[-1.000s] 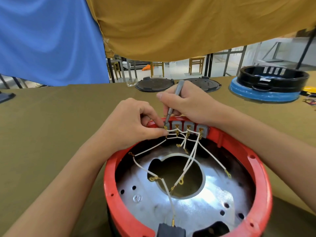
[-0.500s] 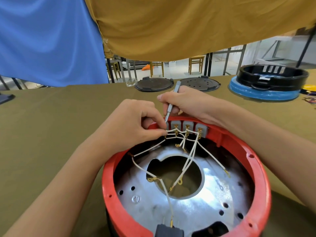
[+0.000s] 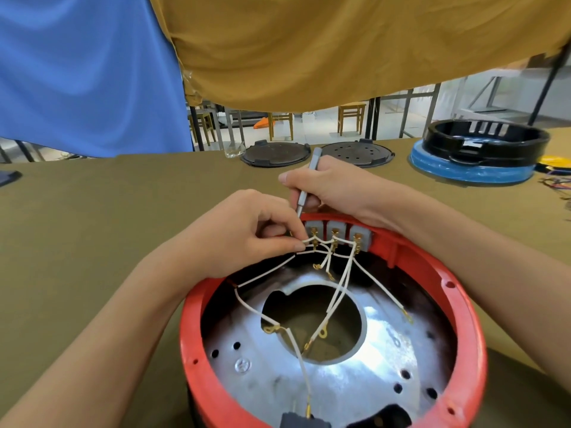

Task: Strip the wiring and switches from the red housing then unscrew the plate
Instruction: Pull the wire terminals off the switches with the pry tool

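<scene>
**Three switches still wired at the far rim of the housing**

Three grey switches sit in a row at the 12 o'clock side of the red housing, and white wires run from their brass terminals down over the metal plate. The housing stands on the tabletop, close to the person, with the plate inside it.

The left hand pinches a white wire between thumb and fingers, just beside the leftmost switch, at about 11 o'clock of the rim. The right hand is closed around a thin grey screwdriver like a pen; the tool points down toward the leftmost switch. Its tip is hidden behind the left hand, so I cannot tell if it touches a terminal.

I judge that the step in hand is freeing a wire from the leftmost switch. To do it well, the left hand should keep a light, steady pull along the wire, not sideways, while the tool loosens or levers the connector. A hard pull could tear the thin wire. The tool could also slip toward the left fingertips, which are very near. The plate screw at 7 o'clock seems not yet removed.
</scene>
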`<action>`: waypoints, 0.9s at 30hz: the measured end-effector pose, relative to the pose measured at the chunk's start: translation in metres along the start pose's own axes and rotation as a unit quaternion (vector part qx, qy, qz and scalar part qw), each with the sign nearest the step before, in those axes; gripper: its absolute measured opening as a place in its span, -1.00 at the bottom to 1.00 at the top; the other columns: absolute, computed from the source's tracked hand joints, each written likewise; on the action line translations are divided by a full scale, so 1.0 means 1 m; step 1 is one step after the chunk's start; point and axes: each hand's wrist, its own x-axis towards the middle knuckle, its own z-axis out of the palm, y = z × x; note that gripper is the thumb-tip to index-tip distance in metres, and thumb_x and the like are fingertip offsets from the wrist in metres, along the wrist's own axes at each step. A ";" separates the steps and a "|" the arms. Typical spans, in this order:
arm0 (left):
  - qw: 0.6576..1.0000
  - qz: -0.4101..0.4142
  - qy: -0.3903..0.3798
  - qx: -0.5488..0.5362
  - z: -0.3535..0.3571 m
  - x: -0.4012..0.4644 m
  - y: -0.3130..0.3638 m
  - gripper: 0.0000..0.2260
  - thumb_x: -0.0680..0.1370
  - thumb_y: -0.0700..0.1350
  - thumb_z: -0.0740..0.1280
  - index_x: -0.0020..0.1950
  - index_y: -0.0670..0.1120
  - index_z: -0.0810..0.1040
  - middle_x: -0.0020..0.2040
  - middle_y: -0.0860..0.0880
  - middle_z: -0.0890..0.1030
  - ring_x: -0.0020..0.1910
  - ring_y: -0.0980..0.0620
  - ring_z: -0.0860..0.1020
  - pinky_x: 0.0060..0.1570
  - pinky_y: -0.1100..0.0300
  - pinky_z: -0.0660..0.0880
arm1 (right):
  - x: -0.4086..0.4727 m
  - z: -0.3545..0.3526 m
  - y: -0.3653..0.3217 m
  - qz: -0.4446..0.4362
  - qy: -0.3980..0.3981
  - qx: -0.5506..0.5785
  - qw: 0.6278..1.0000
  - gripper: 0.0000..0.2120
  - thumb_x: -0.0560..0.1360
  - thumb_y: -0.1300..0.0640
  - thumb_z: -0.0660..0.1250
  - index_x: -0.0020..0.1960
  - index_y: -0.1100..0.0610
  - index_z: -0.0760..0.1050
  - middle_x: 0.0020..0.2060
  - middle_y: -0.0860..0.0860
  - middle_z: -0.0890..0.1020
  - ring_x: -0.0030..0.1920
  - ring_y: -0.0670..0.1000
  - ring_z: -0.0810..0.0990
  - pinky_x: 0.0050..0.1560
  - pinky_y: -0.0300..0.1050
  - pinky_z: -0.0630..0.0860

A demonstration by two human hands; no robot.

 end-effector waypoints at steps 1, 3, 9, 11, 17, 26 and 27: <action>1.000 0.000 -0.002 -0.006 0.000 0.000 0.000 -0.96 0.50 -0.16 0.50 -0.14 -0.02 0.70 -0.44 0.09 0.34 -0.42 0.15 0.36 -0.28 0.39 0.31 | 0.001 0.000 0.000 0.010 -0.004 0.003 1.000 -0.55 0.60 -0.07 0.25 -0.42 0.04 0.57 -0.56 -0.13 0.46 -0.51 -0.14 0.40 -0.26 -0.19 0.36; 1.000 -0.001 -0.002 -0.021 0.000 0.000 -0.001 -0.96 0.50 -0.16 0.50 -0.14 -0.03 0.70 -0.44 0.08 0.34 -0.42 0.14 0.35 -0.27 0.39 0.30 | 0.002 0.001 0.000 0.025 -0.009 0.006 1.000 -0.56 0.60 -0.06 0.25 -0.42 0.04 0.56 -0.56 -0.13 0.46 -0.50 -0.14 0.41 -0.25 -0.17 0.36; 1.000 0.001 0.020 -0.013 0.002 0.000 -0.003 -0.97 0.50 -0.11 0.50 -0.14 0.00 0.70 -0.46 0.10 0.33 -0.44 0.13 0.34 -0.30 0.36 0.29 | -0.007 -0.001 -0.002 -0.052 0.013 -0.004 0.999 -0.56 0.64 -0.01 0.23 -0.34 0.14 0.60 -0.53 -0.05 0.44 -0.48 -0.10 0.37 -0.38 -0.35 0.36; 0.999 0.001 0.025 -0.020 0.002 -0.001 -0.003 -0.97 0.49 -0.11 0.51 -0.15 0.01 0.71 -0.46 0.11 0.34 -0.44 0.13 0.35 -0.30 0.36 0.30 | -0.009 -0.002 -0.002 -0.096 0.029 -0.007 0.995 -0.56 0.65 0.03 0.23 -0.32 0.19 0.61 -0.53 -0.04 0.43 -0.47 -0.10 0.37 -0.39 -0.36 0.34; 0.999 -0.010 0.010 -0.050 0.002 -0.001 -0.003 -0.96 0.49 -0.12 0.51 -0.11 0.02 0.73 -0.43 0.11 0.39 -0.42 0.15 0.37 -0.27 0.34 0.35 | -0.002 0.000 -0.001 -0.016 0.004 -0.007 1.000 -0.57 0.62 -0.04 0.25 -0.37 0.08 0.59 -0.56 -0.11 0.44 -0.50 -0.13 0.39 -0.33 -0.31 0.38; 0.997 -0.035 0.074 -0.014 0.000 -0.004 0.001 -0.81 0.38 -0.05 0.59 -0.20 0.02 0.59 -0.45 0.09 0.27 -0.44 0.14 0.27 -0.35 0.33 0.25 | 0.000 -0.001 0.001 0.022 -0.010 0.012 1.000 -0.60 0.60 -0.08 0.26 -0.34 0.07 0.55 -0.42 0.01 0.54 -0.35 -0.02 0.49 -0.11 -0.09 0.48; 0.995 -0.041 0.085 -0.009 0.000 -0.004 0.002 -0.77 0.36 -0.03 0.61 -0.21 0.01 0.56 -0.44 0.09 0.27 -0.43 0.14 0.26 -0.37 0.35 0.23 | -0.003 -0.001 0.000 -0.008 0.001 0.001 1.000 -0.58 0.61 -0.08 0.25 -0.36 0.06 0.56 -0.47 -0.03 0.50 -0.40 -0.06 0.45 -0.22 -0.20 0.45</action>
